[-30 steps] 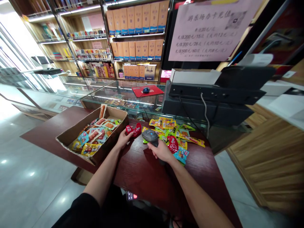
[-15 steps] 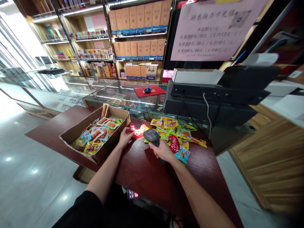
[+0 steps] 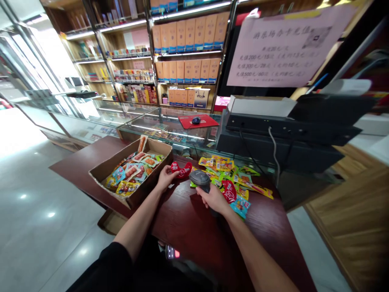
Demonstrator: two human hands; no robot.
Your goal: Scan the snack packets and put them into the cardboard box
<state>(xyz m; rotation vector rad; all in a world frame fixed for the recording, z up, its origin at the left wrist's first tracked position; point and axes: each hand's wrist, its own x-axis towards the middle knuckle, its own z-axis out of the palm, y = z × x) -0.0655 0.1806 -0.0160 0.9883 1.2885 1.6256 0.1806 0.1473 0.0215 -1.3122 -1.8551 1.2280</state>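
Note:
Between the fingers and thumb of my left hand (image 3: 166, 178) is a red curved snack packet (image 3: 181, 170), held just above the table. My right hand (image 3: 213, 198) grips a dark barcode scanner (image 3: 199, 178) by its handle, its head turned toward that packet. Beyond and beside the scanner lies a loose pile of snack packets (image 3: 223, 163), mostly yellow and green. A second red packet (image 3: 229, 192) and a blue packet (image 3: 241, 207) lie by my right wrist. Left of my left hand stands an open cardboard box (image 3: 131, 199) holding many wrapped snacks.
The dark red table (image 3: 179, 215) meets a glass display counter (image 3: 142, 117) bearing a red mouse pad (image 3: 209, 121) with a mouse (image 3: 196, 120). Black equipment (image 3: 282, 142) with hanging cables stands at right. A phone (image 3: 173, 253) shows below the table edge.
The bright scanner light on the red packet has gone out. Both hands still hold the same things. The whole view has shifted, so the scene sits slightly lower and farther right.

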